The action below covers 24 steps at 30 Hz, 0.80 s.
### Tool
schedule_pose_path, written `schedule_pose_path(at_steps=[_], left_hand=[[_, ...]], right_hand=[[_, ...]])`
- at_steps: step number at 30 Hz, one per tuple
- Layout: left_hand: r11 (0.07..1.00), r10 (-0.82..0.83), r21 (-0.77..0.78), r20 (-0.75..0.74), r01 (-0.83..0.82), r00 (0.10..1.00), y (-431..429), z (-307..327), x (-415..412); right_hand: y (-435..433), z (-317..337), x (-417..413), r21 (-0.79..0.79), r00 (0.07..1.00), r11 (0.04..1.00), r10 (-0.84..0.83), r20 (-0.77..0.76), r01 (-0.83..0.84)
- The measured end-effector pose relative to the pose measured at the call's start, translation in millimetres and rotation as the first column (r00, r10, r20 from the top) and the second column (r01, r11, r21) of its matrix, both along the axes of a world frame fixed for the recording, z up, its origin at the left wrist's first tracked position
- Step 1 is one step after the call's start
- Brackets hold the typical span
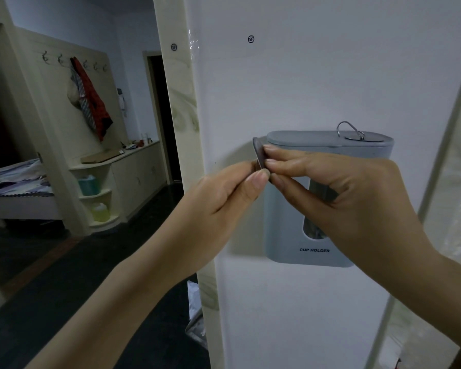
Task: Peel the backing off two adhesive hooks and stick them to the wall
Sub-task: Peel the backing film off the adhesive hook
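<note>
Hook point(258, 155) edge-on, long axis near vertical, pinched by left hand point(224, 193) and right hand point(338, 193).

Both forearms are bare, with no sleeves, rings or watch.

Matt grey plastic cup holder point(290, 235) on smooth white wall point(330, 75)

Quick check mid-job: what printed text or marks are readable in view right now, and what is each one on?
"CUP HOLDER" on the front of the grey dispenser.
"SF" in a circle, sticker on the white wall.
A second round sticker on the marbled trim: probably the same mark, too blurred to confirm.
</note>
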<state>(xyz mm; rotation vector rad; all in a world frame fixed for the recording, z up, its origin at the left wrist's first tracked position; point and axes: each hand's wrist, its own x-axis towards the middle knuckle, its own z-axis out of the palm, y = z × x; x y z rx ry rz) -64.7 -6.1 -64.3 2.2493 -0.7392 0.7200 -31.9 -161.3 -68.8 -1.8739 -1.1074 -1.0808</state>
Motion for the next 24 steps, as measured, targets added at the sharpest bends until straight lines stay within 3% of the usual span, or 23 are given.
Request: schedule_pose_path(at_steps=[8, 15, 24], left_hand=[[1.000, 0.016, 0.009, 0.012, -0.017, 1.000, -1.4, -0.2, -1.3], [1.000, 0.002, 0.008, 0.013, -0.002, 1.000, -2.4, -0.5, -1.5], [0.999, 0.030, -0.024, -0.088, -0.032, 0.996, -2.8, -2.8, 0.3]], right_hand=[[-2.5, 0.7, -3.4, -0.082, 0.998, 0.997, -0.012, -0.061, 0.007], [-3.3, 0.8, -2.8, -0.178, 0.996, 0.981, -0.086, -0.023, 0.081], [-2.8, -3.0, 2.1, -0.207, 0.992, 0.974, -0.105, -0.065, 0.089]])
